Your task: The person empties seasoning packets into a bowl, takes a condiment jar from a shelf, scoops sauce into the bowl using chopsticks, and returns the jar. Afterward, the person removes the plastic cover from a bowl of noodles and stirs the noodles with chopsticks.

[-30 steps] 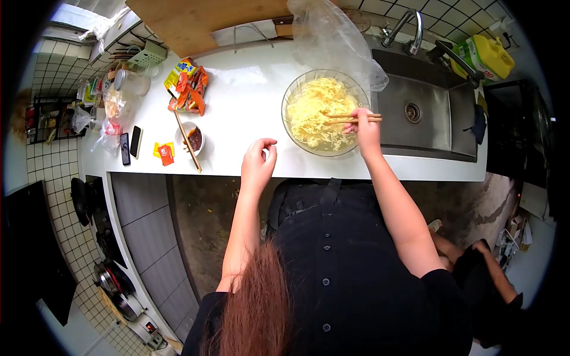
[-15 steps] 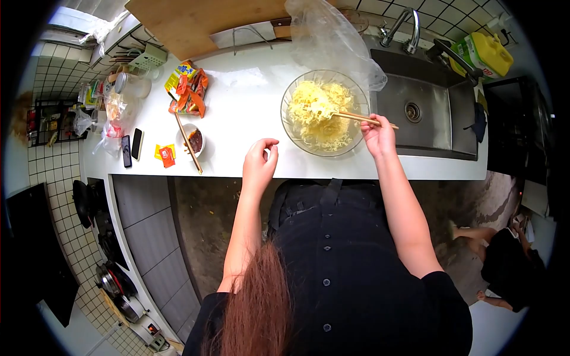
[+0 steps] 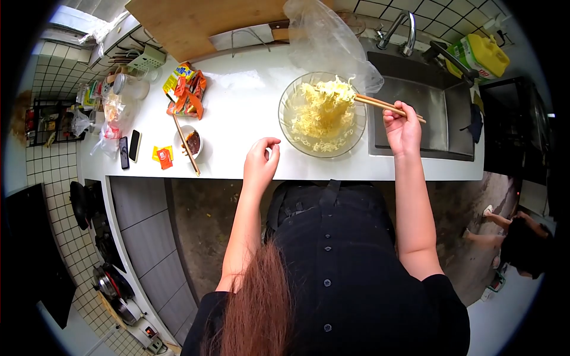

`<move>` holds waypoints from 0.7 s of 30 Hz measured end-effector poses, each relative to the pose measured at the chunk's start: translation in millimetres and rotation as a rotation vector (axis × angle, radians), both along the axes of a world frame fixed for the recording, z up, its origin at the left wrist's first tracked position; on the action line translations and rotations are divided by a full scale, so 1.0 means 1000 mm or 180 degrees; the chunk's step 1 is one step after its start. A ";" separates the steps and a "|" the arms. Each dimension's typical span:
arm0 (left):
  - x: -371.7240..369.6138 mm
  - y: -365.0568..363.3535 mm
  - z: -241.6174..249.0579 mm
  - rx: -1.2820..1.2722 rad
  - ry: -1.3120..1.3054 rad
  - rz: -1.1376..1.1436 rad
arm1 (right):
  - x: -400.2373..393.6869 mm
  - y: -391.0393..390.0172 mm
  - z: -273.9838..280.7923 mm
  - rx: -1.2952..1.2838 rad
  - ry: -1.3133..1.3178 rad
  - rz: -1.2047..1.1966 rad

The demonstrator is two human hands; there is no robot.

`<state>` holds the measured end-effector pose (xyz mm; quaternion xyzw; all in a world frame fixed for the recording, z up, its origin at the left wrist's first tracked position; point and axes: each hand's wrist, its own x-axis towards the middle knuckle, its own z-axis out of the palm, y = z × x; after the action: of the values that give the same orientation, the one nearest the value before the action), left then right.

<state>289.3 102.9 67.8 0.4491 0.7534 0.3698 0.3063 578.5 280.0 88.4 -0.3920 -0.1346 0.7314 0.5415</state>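
Observation:
My right hand (image 3: 404,133) is closed around a pair of wooden chopsticks (image 3: 389,108), right of the glass bowl (image 3: 284,127). Their tips grip a raised clump of yellow noodles (image 3: 335,92), and strands hang down to the rest of the noodles in the bowl. Some liquid shows around them. My left hand (image 3: 260,161) hovers at the counter's front edge, left of the bowl; its fingers are loosely bent, the thumb stands apart, and nothing is in it.
A small white bowl of dark sauce (image 3: 193,142) has other chopsticks (image 3: 186,144) across it. Nearby lie torn noodle packaging (image 3: 187,92), sachets (image 3: 163,155) and two phones (image 3: 135,146). A plastic bag (image 3: 329,41) stands behind the glass bowl; the sink (image 3: 436,118) is right. Another person (image 3: 525,246) is far right.
My right hand has moved right with the chopsticks, drawing the noodle clump upward and toward the bowl's right side. My left hand stays nearly still. The other person has shifted position.

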 end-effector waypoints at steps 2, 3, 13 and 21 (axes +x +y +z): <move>0.000 0.001 -0.002 0.0034 0.0000 -0.0022 | -0.002 0.000 0.002 0.0037 -0.0201 0.0014; 0.001 0.002 -0.002 0.0035 0.0022 -0.0036 | -0.002 -0.001 0.003 0.0026 -0.0257 0.0021; 0.005 0.004 0.000 0.0017 0.0049 0.0001 | -0.020 -0.032 0.046 0.0907 -0.1388 0.0316; 0.002 -0.001 0.002 -0.0081 -0.0009 0.0081 | 0.001 -0.039 0.070 0.1171 -0.1969 0.0995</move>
<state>291.4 102.2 69.4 0.4351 0.7633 0.3647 0.3084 579.6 241.1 158.0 -0.4651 -0.4784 0.6160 0.4187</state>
